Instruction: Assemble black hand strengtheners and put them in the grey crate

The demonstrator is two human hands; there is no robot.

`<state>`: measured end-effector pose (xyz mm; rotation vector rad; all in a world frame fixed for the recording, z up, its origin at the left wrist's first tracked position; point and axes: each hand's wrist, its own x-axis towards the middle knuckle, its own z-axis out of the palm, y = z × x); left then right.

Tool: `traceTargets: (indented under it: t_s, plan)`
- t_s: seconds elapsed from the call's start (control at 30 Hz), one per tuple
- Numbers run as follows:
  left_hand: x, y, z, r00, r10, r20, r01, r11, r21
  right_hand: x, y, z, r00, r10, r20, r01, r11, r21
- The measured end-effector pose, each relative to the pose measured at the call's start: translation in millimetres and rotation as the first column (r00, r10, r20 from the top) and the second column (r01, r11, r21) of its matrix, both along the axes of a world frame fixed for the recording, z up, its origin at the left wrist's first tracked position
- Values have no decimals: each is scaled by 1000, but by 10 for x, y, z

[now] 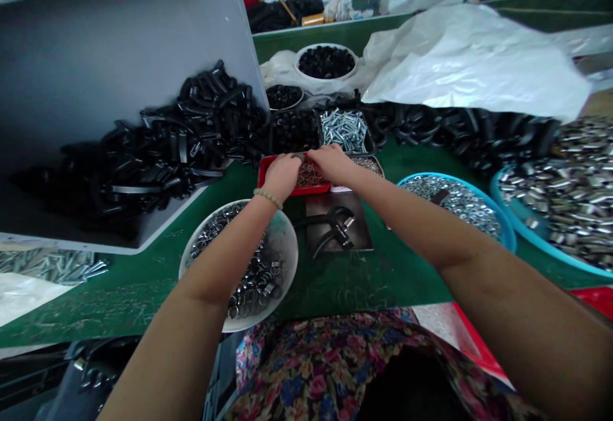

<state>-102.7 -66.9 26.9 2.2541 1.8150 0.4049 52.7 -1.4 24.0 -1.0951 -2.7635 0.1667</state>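
Fingers of the left hand [282, 175] and the right hand [332, 164] curl downward and almost meet above a shallow red tray [282, 186], neither hand spread wide. From here I can't tell whether they pinch anything, since the fingertips hide whatever may lie between them. The tray sits on a green workbench [364, 287], directly under both hands, and holds a heap of tiny coppery metal pieces [309, 176], too small to make out clearly. They look light and loose, likely to slide apart, so a fingertip pinch at the edge of the heap seems the surest hold; a full grip would probably miss them.

Below the left forearm, a white bowl [283, 223] holds steel hose clamps [258, 280]. Their thin bands look stiff and springy and would probably be easiest to take by the outer band. A pair of pliers [330, 226] lies just beyond the bowl on a dark metal plate [357, 239]. Past the tray sit bright screws in a compartment [343, 130], while a blue basin of steel nuts [450, 207] stands to the right and a heap of black clamps [191, 133] to the left.
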Motion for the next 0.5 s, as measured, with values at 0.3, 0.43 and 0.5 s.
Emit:
traceTargets:
  t_s: [0.3, 0.43, 0.5]
  plan:
    - [-70, 425, -281, 994, -9, -105, 13, 999, 39, 1016, -934, -256, 846, -319, -428, 35, 833, -552]
    - [-47, 345, -221, 983, 57, 176, -77, 991, 106, 1140, -1035, -407, 814, -406, -415, 57, 767, -639]
    - [1, 209, -176, 945, 44, 325, -69, 995, 66, 1132, -1013, -418, 805, -457, -378, 92, 726, -681]
